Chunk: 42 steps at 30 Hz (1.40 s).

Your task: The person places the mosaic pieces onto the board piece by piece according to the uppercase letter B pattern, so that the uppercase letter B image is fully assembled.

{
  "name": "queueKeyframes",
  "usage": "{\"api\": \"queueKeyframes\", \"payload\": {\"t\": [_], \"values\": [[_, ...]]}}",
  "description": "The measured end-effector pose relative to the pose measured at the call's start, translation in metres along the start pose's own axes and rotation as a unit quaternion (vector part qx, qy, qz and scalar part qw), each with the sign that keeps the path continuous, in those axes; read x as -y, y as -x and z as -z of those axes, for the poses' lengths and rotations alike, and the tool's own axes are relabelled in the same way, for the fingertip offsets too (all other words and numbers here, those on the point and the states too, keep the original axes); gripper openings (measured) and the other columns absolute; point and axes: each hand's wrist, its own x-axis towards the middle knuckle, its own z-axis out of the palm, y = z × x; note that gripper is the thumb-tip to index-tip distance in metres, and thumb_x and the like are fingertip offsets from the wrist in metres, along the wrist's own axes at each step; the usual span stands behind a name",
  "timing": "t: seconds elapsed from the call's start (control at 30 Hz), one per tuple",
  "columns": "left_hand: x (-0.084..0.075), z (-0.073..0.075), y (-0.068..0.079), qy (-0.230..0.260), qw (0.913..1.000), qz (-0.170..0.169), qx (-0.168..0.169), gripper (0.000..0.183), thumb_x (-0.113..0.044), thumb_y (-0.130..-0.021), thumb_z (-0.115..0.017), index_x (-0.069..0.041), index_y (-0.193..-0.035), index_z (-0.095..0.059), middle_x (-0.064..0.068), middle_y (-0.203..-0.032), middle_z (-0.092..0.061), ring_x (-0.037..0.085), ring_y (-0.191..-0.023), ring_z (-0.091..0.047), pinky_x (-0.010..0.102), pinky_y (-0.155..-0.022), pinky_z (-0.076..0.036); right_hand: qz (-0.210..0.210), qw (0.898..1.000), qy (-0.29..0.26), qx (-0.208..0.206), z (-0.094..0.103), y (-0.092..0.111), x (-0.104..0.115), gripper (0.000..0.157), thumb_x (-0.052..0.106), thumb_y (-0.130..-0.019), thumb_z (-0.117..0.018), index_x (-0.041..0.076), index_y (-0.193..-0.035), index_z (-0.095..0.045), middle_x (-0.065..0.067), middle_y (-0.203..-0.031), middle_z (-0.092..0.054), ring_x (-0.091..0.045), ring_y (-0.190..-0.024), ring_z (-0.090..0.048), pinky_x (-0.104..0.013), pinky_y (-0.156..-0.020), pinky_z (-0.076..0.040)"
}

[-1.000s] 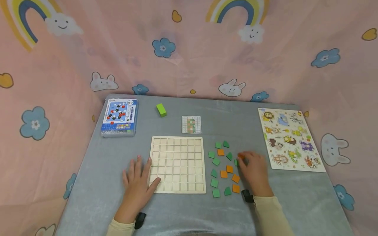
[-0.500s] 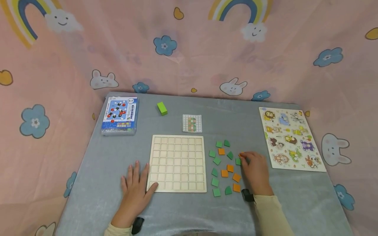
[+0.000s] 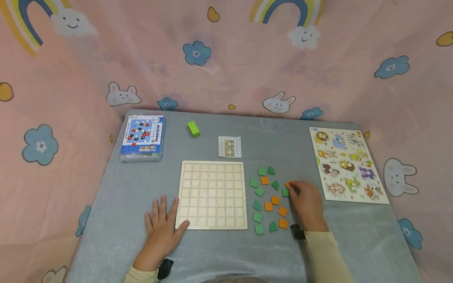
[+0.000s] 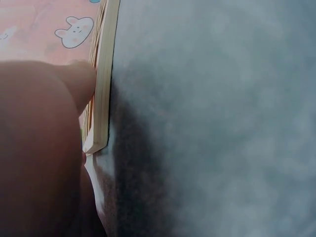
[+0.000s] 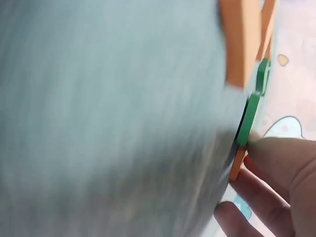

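Note:
My left hand (image 3: 161,232) lies flat with fingers spread at the lower left of a square wooden grid board (image 3: 211,195). Its thumb rests on the board's corner, also visible beside the board's edge (image 4: 102,84) in the left wrist view. To the right of the board, my right hand (image 3: 307,202) pinches an orange square tile (image 5: 238,163) at table level, between thumb and fingers. A green square tile (image 3: 285,192) lies just beside the fingertips. Several green tiles (image 3: 259,191) and orange tiles (image 3: 275,200) are scattered between board and hand, some square, some with a curved side.
Behind the board lies a small pattern card (image 3: 229,147). A light green block (image 3: 193,129) and a blue-and-white boxed set (image 3: 142,137) stand at the back left. An animal puzzle board (image 3: 348,165) lies at the right. A pink printed cloth (image 3: 226,78) hangs behind the table.
My left hand has slid slightly down and left, leaving mainly the thumb on the board. The right hand keeps nearly the same place at the orange tile, shifting slightly off the green tile.

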Motion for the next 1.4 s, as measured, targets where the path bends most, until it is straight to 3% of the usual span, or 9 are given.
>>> {"api": "queueKeyframes", "payload": {"t": [0.17,0.3,0.57,0.87,1.0,1.2,1.4], "values": [[0.002,-0.003,0.0,0.004,0.9999,-0.006,-0.012,0.081,-0.05,-0.104,-0.063,-0.009,-0.167,-0.031,0.036,-0.17,-0.004,0.054,-0.156,0.011,0.077,-0.114,0.012,-0.011,0.998,0.017,0.058,0.008,-0.005,-0.003,0.027,0.015,-0.099,-0.077,-0.005,-0.118,-0.077,-0.025,-0.117,-0.073,-0.045,-0.11,-0.067,-0.061,-0.092,-0.053],[0.001,-0.002,-0.002,0.001,1.0,0.005,0.001,0.083,-0.052,-0.104,-0.062,-0.009,-0.168,-0.029,0.034,-0.171,-0.001,0.052,-0.157,0.013,0.076,-0.114,0.013,0.015,0.996,0.035,0.086,0.012,-0.009,-0.01,0.027,0.016,-0.099,-0.077,-0.003,-0.118,-0.077,-0.024,-0.118,-0.073,-0.045,-0.109,-0.068,-0.06,-0.089,-0.054],[-0.001,0.001,-0.002,-0.004,0.9997,0.016,0.016,0.084,-0.051,-0.105,-0.062,-0.009,-0.169,-0.027,0.033,-0.172,0.001,0.052,-0.157,0.014,0.075,-0.115,0.014,0.074,0.992,0.058,0.08,0.013,-0.011,-0.018,0.025,0.013,-0.095,-0.08,0.0,-0.117,-0.079,-0.019,-0.114,-0.073,-0.041,-0.103,-0.07,-0.058,-0.085,-0.056],[-0.001,0.001,-0.001,-0.007,0.9997,0.016,0.018,0.085,-0.052,-0.105,-0.062,-0.01,-0.169,-0.026,0.032,-0.172,0.002,0.052,-0.157,0.014,0.075,-0.115,0.014,0.08,0.995,0.031,0.058,0.017,-0.011,-0.017,0.022,0.007,-0.093,-0.079,-0.002,-0.113,-0.079,-0.02,-0.11,-0.073,-0.042,-0.102,-0.068,-0.06,-0.086,-0.054],[0.0,0.002,-0.001,-0.011,0.9996,0.016,0.019,0.085,-0.052,-0.105,-0.062,-0.011,-0.17,-0.025,0.032,-0.172,0.002,0.052,-0.157,0.014,0.074,-0.115,0.015,0.09,0.995,-0.003,0.036,0.024,-0.012,-0.005,0.019,0.005,-0.094,-0.077,-0.001,-0.112,-0.078,-0.02,-0.109,-0.072,-0.042,-0.102,-0.066,-0.06,-0.087,-0.053],[0.0,0.002,-0.001,-0.013,0.9995,0.016,0.023,0.086,-0.054,-0.105,-0.061,-0.012,-0.17,-0.024,0.031,-0.173,0.003,0.051,-0.157,0.015,0.073,-0.115,0.015,0.165,0.985,-0.057,-0.006,0.025,-0.023,0.027,0.016,-0.001,-0.09,-0.079,0.001,-0.106,-0.08,-0.013,-0.104,-0.073,-0.036,-0.097,-0.068,-0.054,-0.085,-0.055],[0.002,0.001,-0.002,-0.009,0.9995,0.021,0.023,0.086,-0.055,-0.104,-0.06,-0.011,-0.17,-0.025,0.03,-0.173,0.003,0.05,-0.157,0.016,0.072,-0.116,0.016,0.227,0.972,-0.065,0.014,0.004,-0.044,0.08,0.016,0.003,-0.089,-0.084,0.0,-0.104,-0.082,-0.012,-0.105,-0.075,-0.035,-0.098,-0.069,-0.051,-0.088,-0.056]]}}
